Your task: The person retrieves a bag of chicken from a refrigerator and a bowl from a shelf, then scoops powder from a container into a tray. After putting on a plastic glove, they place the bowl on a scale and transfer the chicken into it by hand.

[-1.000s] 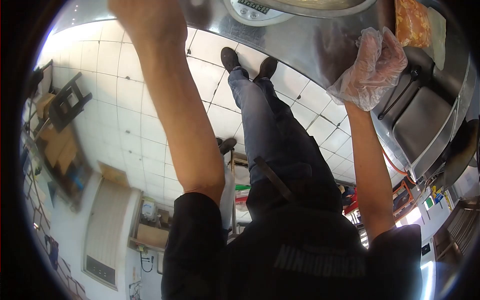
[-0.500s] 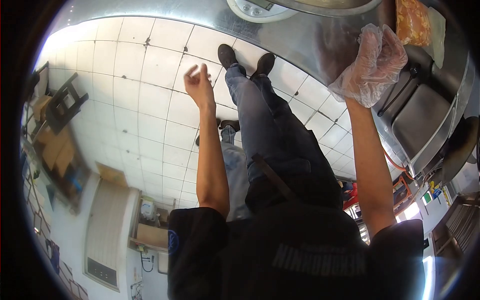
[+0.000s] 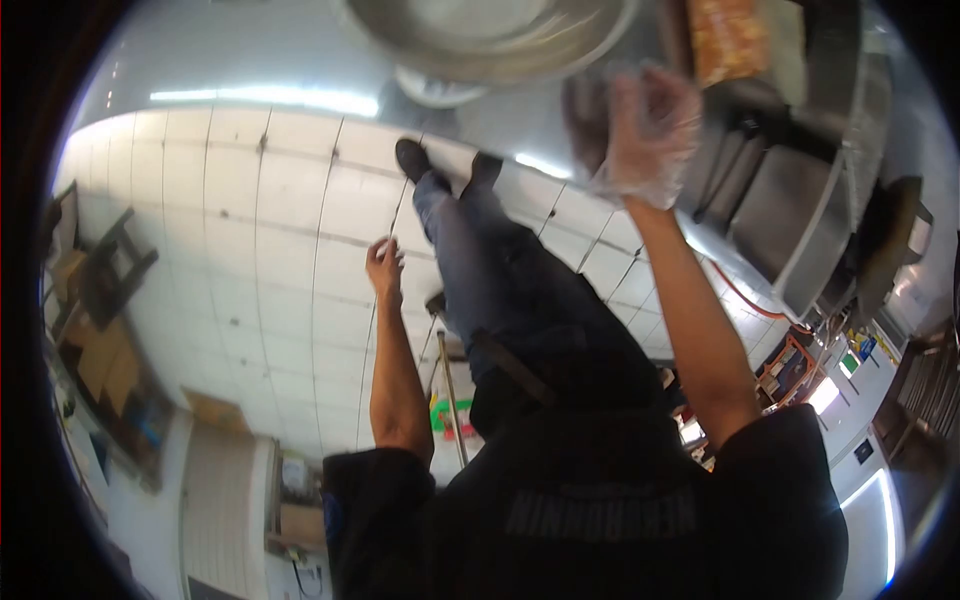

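My right hand [image 3: 655,135], in a loose clear plastic glove, is over the steel counter's edge. Its fingers curve with a gap between them, and nothing shows in its grasp. My bare left hand [image 3: 384,268] hangs in the air above the tiled floor, fingers loosely bent and apart, touching nothing. Up and left of the gloved hand is a large metal bowl [image 3: 490,62], partly cut off by the frame. A white kitchen scale [image 3: 438,90] shows partly from beneath the bowl. Close to the glove lies a clear bag of orange and yellow food [image 3: 728,40].
The steel counter [image 3: 240,65] runs along the top. At right are a grey metal pan or lid [image 3: 780,205] and a dark round pan [image 3: 890,235]. A dark stool [image 3: 115,265] stands on the floor at left. Behind me is a pole [image 3: 452,400].
The view has shifted, bringing more of the bowl into sight and covering most of the scale. My left hand is lower. The other person's legs behind me are out of sight, and a pole shows there.
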{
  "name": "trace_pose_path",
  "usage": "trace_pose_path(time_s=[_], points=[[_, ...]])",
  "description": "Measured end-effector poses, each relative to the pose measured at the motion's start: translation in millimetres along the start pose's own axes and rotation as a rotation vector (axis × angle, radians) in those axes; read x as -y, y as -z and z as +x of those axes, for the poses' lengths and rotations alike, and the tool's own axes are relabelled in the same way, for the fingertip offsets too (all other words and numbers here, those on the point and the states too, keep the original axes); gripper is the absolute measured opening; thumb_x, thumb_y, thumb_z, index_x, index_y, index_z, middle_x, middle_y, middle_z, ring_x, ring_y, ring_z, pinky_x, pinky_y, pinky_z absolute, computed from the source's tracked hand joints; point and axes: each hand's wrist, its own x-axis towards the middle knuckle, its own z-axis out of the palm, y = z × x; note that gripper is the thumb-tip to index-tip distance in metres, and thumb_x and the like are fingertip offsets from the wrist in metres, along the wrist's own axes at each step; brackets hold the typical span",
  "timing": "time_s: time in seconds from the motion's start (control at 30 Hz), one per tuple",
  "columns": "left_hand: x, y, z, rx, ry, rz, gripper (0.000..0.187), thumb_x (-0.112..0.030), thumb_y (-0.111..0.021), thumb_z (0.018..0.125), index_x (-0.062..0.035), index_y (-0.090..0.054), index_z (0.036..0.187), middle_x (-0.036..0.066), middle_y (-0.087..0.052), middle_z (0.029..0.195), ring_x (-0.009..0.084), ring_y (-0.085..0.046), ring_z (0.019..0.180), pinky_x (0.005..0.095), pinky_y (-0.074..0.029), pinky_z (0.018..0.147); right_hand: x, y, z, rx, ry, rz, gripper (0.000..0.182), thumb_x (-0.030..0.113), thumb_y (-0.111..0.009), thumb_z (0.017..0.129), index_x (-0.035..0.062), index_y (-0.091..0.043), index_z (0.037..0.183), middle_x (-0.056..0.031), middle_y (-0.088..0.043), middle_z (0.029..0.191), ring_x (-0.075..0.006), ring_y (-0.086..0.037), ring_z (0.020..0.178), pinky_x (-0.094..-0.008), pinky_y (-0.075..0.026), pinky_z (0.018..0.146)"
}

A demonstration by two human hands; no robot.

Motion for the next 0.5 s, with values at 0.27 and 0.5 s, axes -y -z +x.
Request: trace_pose_path(time_s=[0.27, 0.5], points=[[-71.8, 35.1, -50.8, -0.014, -0.118, 0.096, 0.038, -0.030, -0.070, 0.089, -0.0073, -0.058, 0.117, 0.007, -0.066, 0.089, 0.0129, -0.062, 0.075, 0.0250, -0.047, 0.061, -85.9, 96.4, 151.7, -0.153, -0.201, -0.518, 0.067, 0.035, -0.084, 0.071, -0.0012, -0.057, 0.120, -0.0206, -0.065, 0.104, -0.0297, -0.065, 0.094, -0.0384, -0.051, 0.086], [-175.1, 26.2, -103.5, 0.220, -0.430, 0.720, 0.034, -0.028, -0.070, 0.088, -0.0026, -0.062, 0.110, 0.013, -0.069, 0.078, 0.0167, -0.066, 0.073, 0.0300, -0.050, 0.063, -124.3, 101.1, 187.3, 0.718, -0.605, -0.481, 0.106, 0.051, -0.084, 0.057, 0.0052, -0.037, 0.141, -0.0201, -0.053, 0.134, -0.0372, -0.051, 0.124, -0.0391, -0.044, 0.101]])
